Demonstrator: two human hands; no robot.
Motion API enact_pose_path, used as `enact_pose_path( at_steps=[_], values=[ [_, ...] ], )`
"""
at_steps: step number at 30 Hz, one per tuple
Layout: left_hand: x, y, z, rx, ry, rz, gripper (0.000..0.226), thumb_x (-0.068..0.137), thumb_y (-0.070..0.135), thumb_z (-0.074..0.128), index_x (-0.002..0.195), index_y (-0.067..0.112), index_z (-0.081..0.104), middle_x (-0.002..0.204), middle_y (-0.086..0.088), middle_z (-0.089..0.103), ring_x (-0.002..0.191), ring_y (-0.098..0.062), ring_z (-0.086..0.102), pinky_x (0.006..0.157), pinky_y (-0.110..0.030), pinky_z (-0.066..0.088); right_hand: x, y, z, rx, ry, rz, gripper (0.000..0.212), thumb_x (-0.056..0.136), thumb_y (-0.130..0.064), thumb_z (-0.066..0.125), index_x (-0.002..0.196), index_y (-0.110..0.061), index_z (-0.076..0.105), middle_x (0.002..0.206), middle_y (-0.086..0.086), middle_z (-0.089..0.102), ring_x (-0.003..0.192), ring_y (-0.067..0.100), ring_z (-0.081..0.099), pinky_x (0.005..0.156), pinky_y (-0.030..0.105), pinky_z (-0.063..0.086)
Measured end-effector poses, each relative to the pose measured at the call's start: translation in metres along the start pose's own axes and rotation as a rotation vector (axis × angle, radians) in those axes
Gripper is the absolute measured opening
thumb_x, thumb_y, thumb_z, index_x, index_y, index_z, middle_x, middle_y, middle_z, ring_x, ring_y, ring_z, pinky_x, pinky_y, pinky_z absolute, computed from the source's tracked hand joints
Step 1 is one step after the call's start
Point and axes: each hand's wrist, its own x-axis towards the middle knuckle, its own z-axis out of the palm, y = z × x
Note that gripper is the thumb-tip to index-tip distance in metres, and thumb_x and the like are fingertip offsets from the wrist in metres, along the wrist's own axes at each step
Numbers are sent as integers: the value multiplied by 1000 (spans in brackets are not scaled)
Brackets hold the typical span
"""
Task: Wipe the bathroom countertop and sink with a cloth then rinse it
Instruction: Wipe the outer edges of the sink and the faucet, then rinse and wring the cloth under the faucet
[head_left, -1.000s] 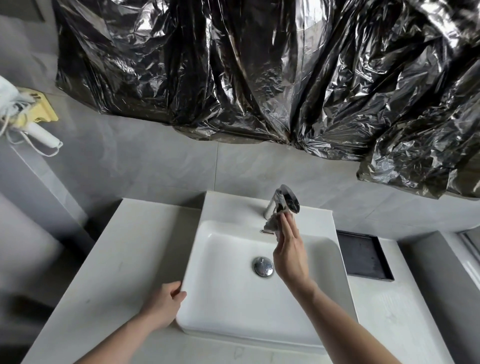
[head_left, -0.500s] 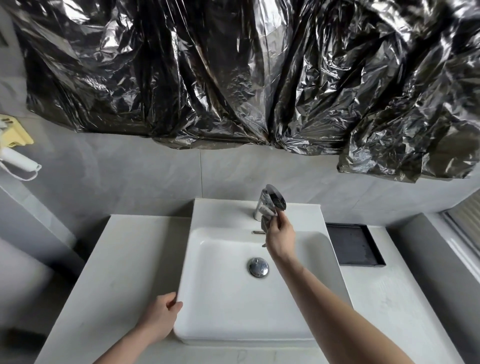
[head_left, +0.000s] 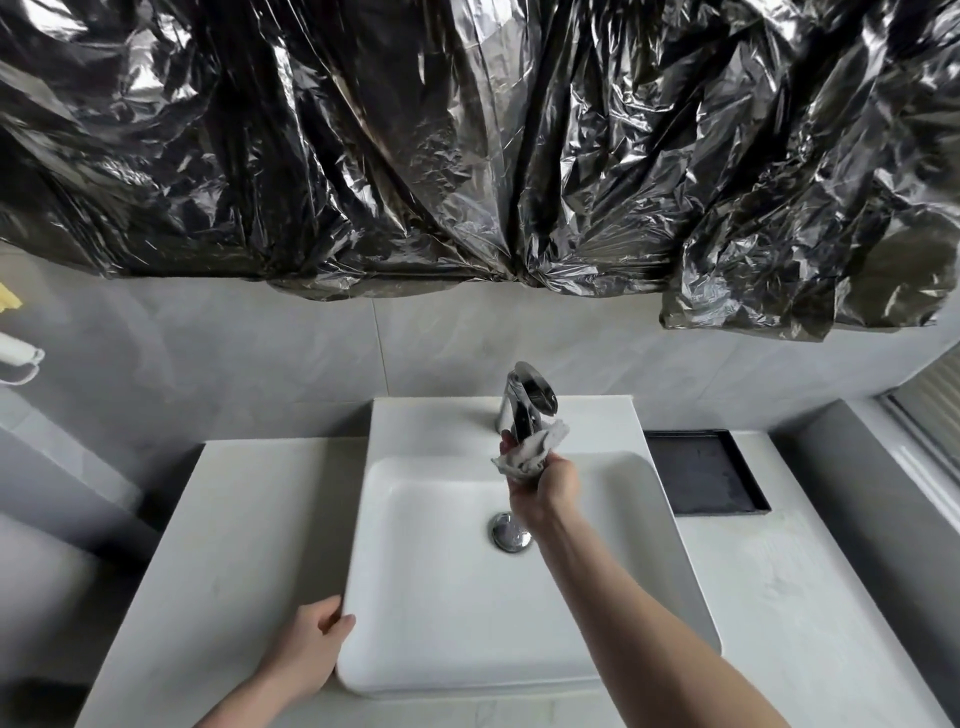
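Cloth (head_left: 530, 453) bunched within right-hand fingers (head_left: 522, 480), against faucet (head_left: 527, 400).

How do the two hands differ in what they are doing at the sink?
The right hand grips a crumpled white cloth at the chrome faucet, while the left hand holds no cloth. The right hand is raised over the back of the basin; the left hand rests low against the front left corner of the sink. Both arms are bare.

So the right hand (head_left: 545, 480) went from flat fingers against the faucet (head_left: 527, 402) to a fist. Now it's gripping a bunched-up white cloth (head_left: 530, 452) pressed at the spout.
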Motion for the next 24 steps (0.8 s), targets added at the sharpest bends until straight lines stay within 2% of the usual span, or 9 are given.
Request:
enact_pose_path(
  at_steps=[2,5,9,11,13,15,18,21,24],
  values=[
    [-2,1,-1,0,2,-7,12,96,22,62,94,17,73,87,0,76,68,-9,57,64,-25,44,12,-4,2,-85,-23,-26,55,91,8,22,113,-6,70,100,12,71,79,24,63,59,27,53],
    [-5,4,-2,2,-10,-17,12,96,22,62,97,18,73,92,1,77,73,-10,60,66,-25,44,27,-17,8,-229,-8,-59,41,96,3,29,85,-9,67,80,10,64,57,21,57,39,22,46],
    [-4,4,-1,15,4,-13,11,95,21,62,93,15,71,88,-4,76,70,-11,56,66,-27,44,36,-29,13,-523,-76,-81,25,95,1,41,83,-6,62,56,10,54,43,24,48,36,24,36],
    [-3,5,0,0,-3,-19,12,95,20,61,94,13,71,90,-5,76,69,-10,55,64,-27,42,41,-30,14,-672,-109,-103,31,91,11,42,73,1,66,49,16,56,42,29,54,38,26,45],
    [0,2,0,-12,-15,-44,17,93,26,61,95,11,70,91,-7,75,68,-9,53,64,-27,41,47,-33,13,-686,-83,-63,46,96,7,43,61,-4,71,52,10,62,47,23,60,41,23,51],
    [5,-8,1,-22,-36,-62,38,83,44,57,96,9,66,92,-10,74,67,-8,51,65,-29,41,43,-37,12,-779,-101,-64,40,96,5,37,74,-1,70,64,15,63,52,21,60,47,24,50],
    [20,-30,9,-27,-65,-84,56,71,58,48,98,12,64,91,-7,74,67,-8,53,71,-32,50,28,-40,5,-764,-204,5,30,82,13,29,87,10,58,76,25,62,64,31,61,54,34,51],
    [15,-21,6,-18,-50,-89,55,71,57,48,97,12,65,89,-6,75,67,-10,54,84,-39,56,11,-34,-5,-687,-334,136,33,87,5,33,103,4,62,88,23,67,80,33,66,79,37,53],
    [-3,3,0,21,-23,-106,36,80,46,53,100,19,66,93,-4,76,77,-12,64,86,-40,55,-8,-20,-27,-667,-274,205,39,101,-4,26,110,-1,64,94,21,68,82,32,69,74,36,58]
  ],
)
